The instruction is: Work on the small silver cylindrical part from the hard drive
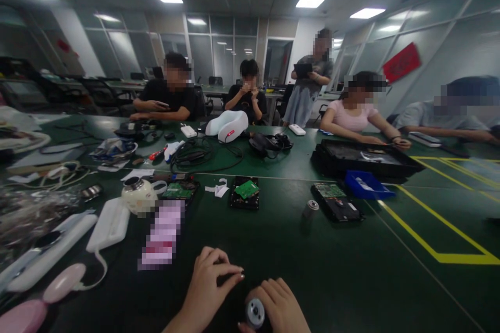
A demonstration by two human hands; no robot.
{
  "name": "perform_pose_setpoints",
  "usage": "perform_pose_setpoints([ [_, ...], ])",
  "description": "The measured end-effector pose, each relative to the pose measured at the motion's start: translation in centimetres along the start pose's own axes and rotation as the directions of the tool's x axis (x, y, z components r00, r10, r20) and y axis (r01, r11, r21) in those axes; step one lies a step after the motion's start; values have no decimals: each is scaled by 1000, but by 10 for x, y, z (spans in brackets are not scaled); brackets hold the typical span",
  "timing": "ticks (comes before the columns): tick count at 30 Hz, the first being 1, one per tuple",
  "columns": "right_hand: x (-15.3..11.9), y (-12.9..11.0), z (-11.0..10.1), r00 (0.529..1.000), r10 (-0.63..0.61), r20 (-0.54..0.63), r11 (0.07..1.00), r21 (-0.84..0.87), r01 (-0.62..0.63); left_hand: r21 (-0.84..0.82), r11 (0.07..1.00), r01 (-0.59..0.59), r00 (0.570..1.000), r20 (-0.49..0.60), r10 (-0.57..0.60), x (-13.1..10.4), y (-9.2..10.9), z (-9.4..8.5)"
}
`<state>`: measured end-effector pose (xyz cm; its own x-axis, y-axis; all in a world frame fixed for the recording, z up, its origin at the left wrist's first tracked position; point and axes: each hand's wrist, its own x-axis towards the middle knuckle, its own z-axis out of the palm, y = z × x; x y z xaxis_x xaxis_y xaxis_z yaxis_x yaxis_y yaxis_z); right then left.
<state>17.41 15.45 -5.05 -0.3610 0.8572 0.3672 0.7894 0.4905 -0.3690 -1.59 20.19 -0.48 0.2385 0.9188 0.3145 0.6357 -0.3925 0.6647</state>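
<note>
My right hand (279, 302) is wrapped round a small metal motor (255, 314), its round end face turned up toward me. Beside it, my left hand (213, 278) pinches thumb and forefinger together; a tiny dark speck shows at the fingertips, too small to name. A second metal cylinder (311, 209) stands on the green table (351, 276) farther off. Beyond my hands lie a black drive with a loose green circuit board (247, 189) on it, another opened drive (339, 205) to the right, and a third green board (178, 191) to the left.
On the left are a cream cup (136, 194), a white power bank (109, 226), a pixelated pink sheet (164, 231) and tangled cables. A black tray (363, 158), a blue bin (367, 184) and a neck pillow (227, 126) lie farther back. Several people are across the table.
</note>
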Motion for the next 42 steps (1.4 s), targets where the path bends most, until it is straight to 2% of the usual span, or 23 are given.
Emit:
perform_pose_setpoints([
  [5, 0, -2, -4, 997, 27, 75, 1000, -14, -26, -6, 1000, 3, 1000, 25, -2, -1, 2, -1],
  [9, 1, 0, -5, 996, -1, 85, 998, -59, 6, -71, 997, -4, 998, 63, 8, 1, 16, -12],
  [13, 3, 4, -3, 993, -63, 96, 991, -108, 73, -298, 951, -77, 967, 210, 144, 0, 39, -22],
  [15, 5, 4, -4, 992, -73, 101, 991, -107, 84, -317, 942, -109, 948, 253, 195, -3, 47, -23],
  [18, 6, 2, -8, 992, -73, 106, 992, -100, 83, -287, 952, -107, 935, 296, 194, -7, 50, -21],
  [26, 6, -6, -15, 993, -38, 112, 996, -72, 47, -261, 941, -216, 929, 241, 281, -9, 47, -23],
  [31, 7, -11, -22, 992, -21, 127, 999, -40, 26, -257, 944, -207, 926, 260, 275, -8, 50, -26],
  [36, 8, -18, -34, 983, 47, 178, 997, 54, -57, -265, 946, -189, 925, 275, 262, -6, 55, -31],
  [42, 9, -23, -40, 976, 65, 206, 992, 97, -86, -258, 948, -186, 908, 323, 267, -3, 57, -34],
])
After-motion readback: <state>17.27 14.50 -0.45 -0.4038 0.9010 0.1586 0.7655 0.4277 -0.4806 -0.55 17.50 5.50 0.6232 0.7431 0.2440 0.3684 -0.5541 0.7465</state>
